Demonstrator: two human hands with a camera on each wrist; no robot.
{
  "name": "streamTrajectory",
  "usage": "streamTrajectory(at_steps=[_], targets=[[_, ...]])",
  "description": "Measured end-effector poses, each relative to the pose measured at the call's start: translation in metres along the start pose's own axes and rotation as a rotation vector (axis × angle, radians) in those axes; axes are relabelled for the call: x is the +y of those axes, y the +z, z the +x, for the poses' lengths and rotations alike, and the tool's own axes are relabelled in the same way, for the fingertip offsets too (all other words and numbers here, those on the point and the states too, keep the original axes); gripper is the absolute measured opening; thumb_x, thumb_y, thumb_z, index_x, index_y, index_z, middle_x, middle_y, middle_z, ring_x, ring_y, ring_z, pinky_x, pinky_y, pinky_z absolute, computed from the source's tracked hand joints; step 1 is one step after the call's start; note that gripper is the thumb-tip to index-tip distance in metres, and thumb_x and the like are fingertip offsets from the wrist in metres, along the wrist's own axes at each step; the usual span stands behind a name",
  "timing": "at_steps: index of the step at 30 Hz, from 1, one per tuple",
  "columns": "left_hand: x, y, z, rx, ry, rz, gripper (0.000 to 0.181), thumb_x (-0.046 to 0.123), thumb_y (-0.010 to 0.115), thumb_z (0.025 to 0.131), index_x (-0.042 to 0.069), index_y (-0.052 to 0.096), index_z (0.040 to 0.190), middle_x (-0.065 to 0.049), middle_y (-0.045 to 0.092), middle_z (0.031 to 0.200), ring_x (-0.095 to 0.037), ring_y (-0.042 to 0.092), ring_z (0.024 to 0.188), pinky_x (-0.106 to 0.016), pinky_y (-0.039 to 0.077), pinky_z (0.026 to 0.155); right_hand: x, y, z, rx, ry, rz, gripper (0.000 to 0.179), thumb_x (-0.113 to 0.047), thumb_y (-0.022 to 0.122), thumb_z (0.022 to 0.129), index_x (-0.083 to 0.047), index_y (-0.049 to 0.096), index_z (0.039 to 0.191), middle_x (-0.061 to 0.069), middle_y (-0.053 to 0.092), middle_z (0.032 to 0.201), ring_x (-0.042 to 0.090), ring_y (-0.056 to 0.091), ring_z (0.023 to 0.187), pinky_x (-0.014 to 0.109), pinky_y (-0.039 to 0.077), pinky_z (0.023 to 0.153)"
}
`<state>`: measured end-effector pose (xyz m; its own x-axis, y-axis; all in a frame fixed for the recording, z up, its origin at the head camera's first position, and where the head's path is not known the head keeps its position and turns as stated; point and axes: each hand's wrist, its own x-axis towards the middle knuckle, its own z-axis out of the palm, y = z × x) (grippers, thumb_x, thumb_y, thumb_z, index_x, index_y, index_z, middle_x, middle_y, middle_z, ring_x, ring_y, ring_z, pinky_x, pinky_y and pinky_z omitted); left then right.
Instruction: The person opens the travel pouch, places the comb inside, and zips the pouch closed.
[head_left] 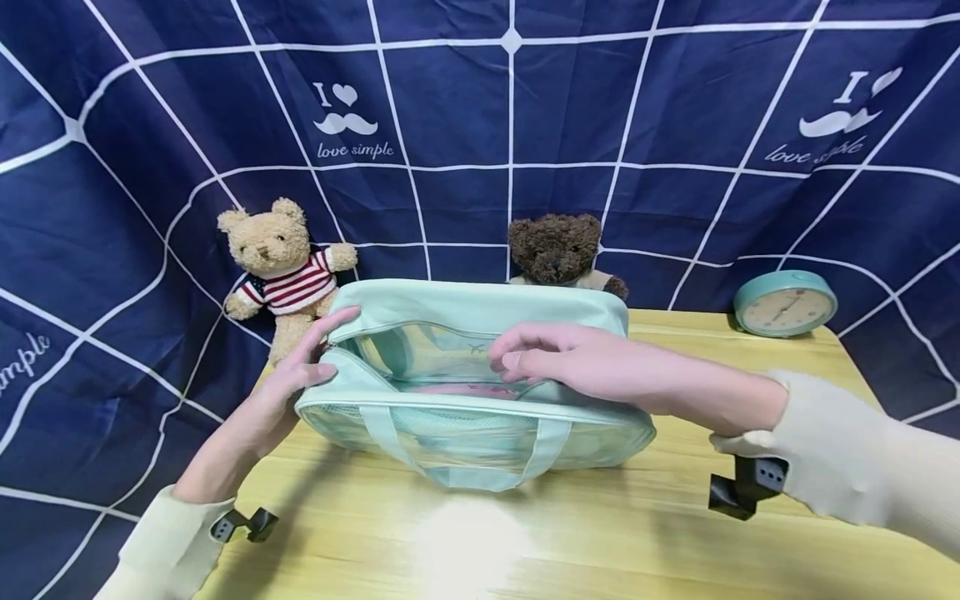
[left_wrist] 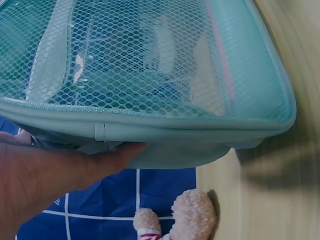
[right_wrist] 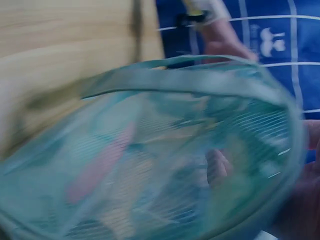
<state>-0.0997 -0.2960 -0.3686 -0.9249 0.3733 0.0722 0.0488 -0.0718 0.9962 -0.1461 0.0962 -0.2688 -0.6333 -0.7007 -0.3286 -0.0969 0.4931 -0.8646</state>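
Observation:
A mint-green clear-walled bag [head_left: 480, 433] stands on the table with its zipped top gaping. At its left end my left hand [head_left: 294, 367] touches the rim, the index finger along the back part and the thumb at the front part. The left wrist view shows the left thumb [left_wrist: 107, 159] straight against the bag's side under the mesh panel [left_wrist: 150, 75]. My right hand [head_left: 566, 354] hovers over the right part of the opening, fingers loosely bent and nothing seen between them. A flat pink item [head_left: 457, 389] lies inside the bag. The right wrist view is blurred.
Behind the bag sit a light teddy bear [head_left: 268, 242] in a striped shirt at left and a dark brown bear [head_left: 555, 248], partly hidden. A round mint clock [head_left: 784, 304] stands at the table's back right. A blue gridded cloth [head_left: 465, 108] hangs behind.

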Motion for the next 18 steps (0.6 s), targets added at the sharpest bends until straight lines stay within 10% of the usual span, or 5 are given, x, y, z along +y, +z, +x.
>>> streamTrajectory(at_steps=[10, 18], targets=[[-0.011, -0.014, -0.015, 0.146, 0.188, -0.141, 0.059, -0.008, 0.033, 0.108, 0.005, 0.042, 0.165, -0.008, 0.052, 0.159, -0.023, 0.050, 0.141, -0.033, 0.050, 0.105, -0.009, 0.013, -0.022, 0.272, -0.257, 0.139, 0.029, -0.023, 0.060, 0.114, -0.008, 0.074, 0.134, 0.005, 0.072, 0.135, 0.025, 0.065, 0.128, 0.042, 0.049, 0.112], [-0.019, -0.018, -0.018, 0.234, 0.171, -0.150, 0.048, -0.007, 0.035, 0.110, 0.001, 0.053, 0.154, -0.008, 0.063, 0.144, -0.023, 0.058, 0.131, -0.033, 0.054, 0.098, -0.024, 0.042, 0.000, 0.366, -0.301, 0.234, 0.025, -0.015, 0.067, 0.109, -0.007, 0.072, 0.132, 0.005, 0.075, 0.124, 0.023, 0.072, 0.116, 0.039, 0.058, 0.098]])
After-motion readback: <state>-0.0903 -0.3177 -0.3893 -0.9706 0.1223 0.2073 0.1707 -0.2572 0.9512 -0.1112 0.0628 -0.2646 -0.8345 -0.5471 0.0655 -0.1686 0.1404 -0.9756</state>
